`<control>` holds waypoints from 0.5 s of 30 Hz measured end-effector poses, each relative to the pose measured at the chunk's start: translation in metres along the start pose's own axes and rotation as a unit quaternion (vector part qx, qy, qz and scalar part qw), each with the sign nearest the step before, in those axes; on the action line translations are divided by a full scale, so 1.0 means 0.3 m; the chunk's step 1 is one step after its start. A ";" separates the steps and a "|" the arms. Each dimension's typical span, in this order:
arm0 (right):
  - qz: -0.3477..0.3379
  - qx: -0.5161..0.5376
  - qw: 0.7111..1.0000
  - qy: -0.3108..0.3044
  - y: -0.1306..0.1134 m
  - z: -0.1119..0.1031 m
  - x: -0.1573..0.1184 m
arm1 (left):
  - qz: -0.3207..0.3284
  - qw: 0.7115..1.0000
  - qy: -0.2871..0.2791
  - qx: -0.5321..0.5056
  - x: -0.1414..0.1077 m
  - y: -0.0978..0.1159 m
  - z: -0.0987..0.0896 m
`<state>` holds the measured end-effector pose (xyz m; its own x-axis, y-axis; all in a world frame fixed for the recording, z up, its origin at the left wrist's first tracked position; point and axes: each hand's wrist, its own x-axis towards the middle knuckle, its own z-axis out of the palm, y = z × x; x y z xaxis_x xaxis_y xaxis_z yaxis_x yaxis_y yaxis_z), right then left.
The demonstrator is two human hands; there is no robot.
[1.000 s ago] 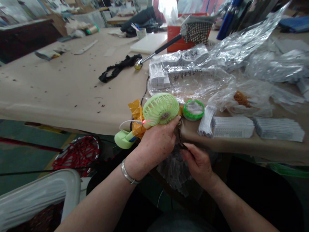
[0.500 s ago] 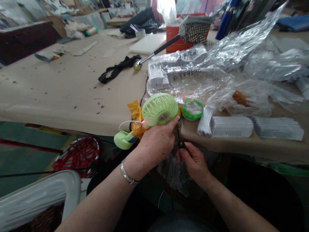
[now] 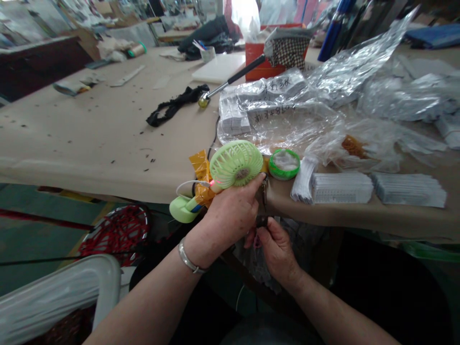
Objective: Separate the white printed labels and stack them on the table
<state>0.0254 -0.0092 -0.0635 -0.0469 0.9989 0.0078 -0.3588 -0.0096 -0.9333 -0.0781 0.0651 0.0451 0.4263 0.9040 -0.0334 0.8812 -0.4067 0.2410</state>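
My left hand (image 3: pixel 233 211) is at the table edge, index finger stretched to a small dark, metallic hanging piece (image 3: pixel 265 190). Its other fingers are curled under, and whatever they hold is hidden. Below the edge, my right hand (image 3: pixel 280 249) pinches a small dark brown piece (image 3: pixel 262 221); something pinkish (image 3: pixel 257 241) shows by those fingertips. Right behind my left hand stands a light green fan (image 3: pixel 237 164), fixed with orange-brown tape (image 3: pixel 204 194). A green-rimmed round tub (image 3: pixel 284 164) with white filling sits beside the fan.
Stacks of printed labels (image 3: pixel 341 188) lie along the front edge at right. Behind them spread clear plastic bags (image 3: pixel 309 120). A black strip (image 3: pixel 176 103) and a metal-shafted tool (image 3: pixel 233 79) rest farther back. A white bin (image 3: pixel 108 273) stands at lower left.
My right hand has moved down and slightly left, away from the dark hanging piece. The dark brown piece now shows between its fingers. My left hand stays nearly still.
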 end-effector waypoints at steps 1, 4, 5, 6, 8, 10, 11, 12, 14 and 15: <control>0.007 0.017 1.000 0.019 0.008 0.003 0.005 | 0.003 1.000 0.002 -0.001 0.001 0.000 0.001; 0.026 0.058 0.997 0.040 0.027 0.017 0.019 | 0.001 1.000 0.003 0.002 0.000 -0.002 0.003; 0.028 0.057 0.997 0.032 0.027 0.024 0.017 | -0.002 1.000 0.000 0.004 -0.002 -0.003 0.003; 0.026 0.046 0.998 0.018 0.023 0.030 0.009 | -0.005 1.000 -0.002 0.005 -0.005 -0.003 0.002; 0.011 0.001 1.000 -0.019 0.000 0.037 -0.025 | -0.006 1.000 -0.002 0.002 -0.013 -0.001 -0.002; -0.010 -0.051 0.997 -0.056 -0.044 0.024 -0.079 | 0.004 1.000 0.001 -0.008 -0.016 0.007 -0.012; -0.021 -0.069 0.995 -0.071 -0.073 0.007 -0.108 | 0.010 1.000 -0.001 -0.015 -0.015 0.011 -0.019; -0.031 -0.086 0.992 -0.085 -0.106 -0.019 -0.135 | 0.014 1.000 -0.002 -0.023 -0.009 0.013 -0.026; -0.051 -0.121 0.986 -0.099 -0.183 -0.102 -0.174 | 0.010 0.998 -0.029 -0.047 0.009 0.003 -0.030; -0.061 -0.165 0.981 -0.083 -0.229 -0.161 -0.183 | -0.009 0.998 -0.035 -0.056 0.020 -0.016 -0.021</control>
<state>0.0977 -0.0612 -0.0172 -0.1826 0.9701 0.1599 -0.0510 0.1530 -0.9869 -0.0810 0.0733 0.0500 0.4271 0.8981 -0.1049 0.8621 -0.3695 0.3467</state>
